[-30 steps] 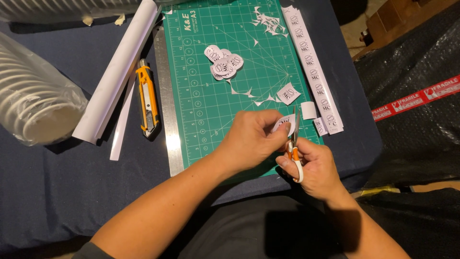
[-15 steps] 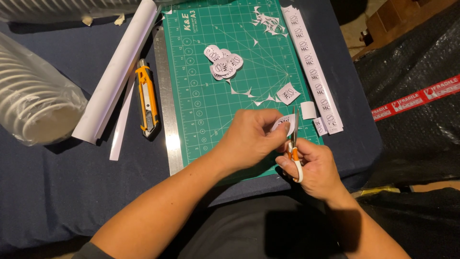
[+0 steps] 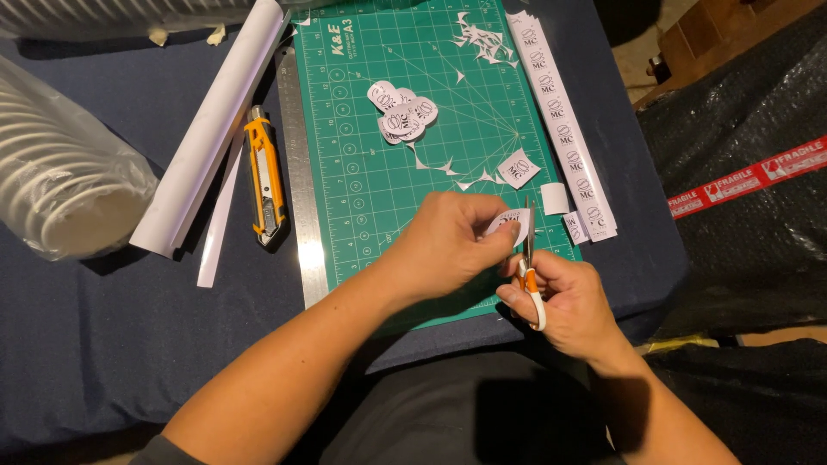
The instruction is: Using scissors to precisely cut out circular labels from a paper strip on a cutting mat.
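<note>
I was looking down at a craft or packing workbench: a green cutting mat lay on dark blue cloth, with a steel ruler, a utility knife, printed label strips and bubble wrap with warning tape alongside.

Table before me: covered in dark blue cloth, filling left and centre. Far right: a patch of brownish floor with wooden furniture, only partly visible. Right: black bubble wrap crossed by a strip of red tape, just beside my table's edge. Light: warm, from above, dim towards the near edge.
</note>
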